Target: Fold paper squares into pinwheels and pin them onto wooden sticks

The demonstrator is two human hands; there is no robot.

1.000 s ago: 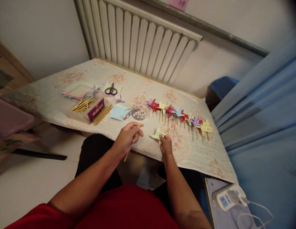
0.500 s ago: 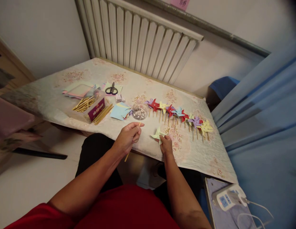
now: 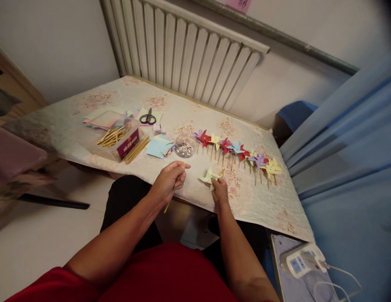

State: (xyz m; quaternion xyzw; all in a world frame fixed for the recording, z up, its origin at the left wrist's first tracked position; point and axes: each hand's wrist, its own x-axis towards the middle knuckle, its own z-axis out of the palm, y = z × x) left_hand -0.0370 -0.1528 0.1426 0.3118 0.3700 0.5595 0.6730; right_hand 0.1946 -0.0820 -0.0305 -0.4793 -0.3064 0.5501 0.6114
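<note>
Closed around a thin wooden stick (image 3: 166, 207) is my left hand (image 3: 170, 180), held over the table's front edge; the stick's lower end pokes out below the fist. My right hand (image 3: 219, 190) pinches a pale green paper pinwheel (image 3: 209, 177) by its near side, apart from the stick. Behind the hands stands a clear round dish (image 3: 185, 147) of small shiny pieces. Finished-looking pinwheels on sticks, such as a red one (image 3: 203, 138) and a yellow one (image 3: 272, 167), lie in a row to the right of the dish.
A clear box (image 3: 108, 144) of sticks stands at left, with loose sticks (image 3: 136, 150) beside it. Blue paper sheets (image 3: 158, 147), black-handled scissors (image 3: 148, 118) and small boxes (image 3: 158, 129) lie nearby. A power strip (image 3: 302, 261) with cables sits at lower right, near a blue curtain (image 3: 349, 167).
The stick has slid down or tilted slightly in my left hand, its upper tip showing less above the fingers. My right hand and the green pinwheel stay nearly still.
</note>
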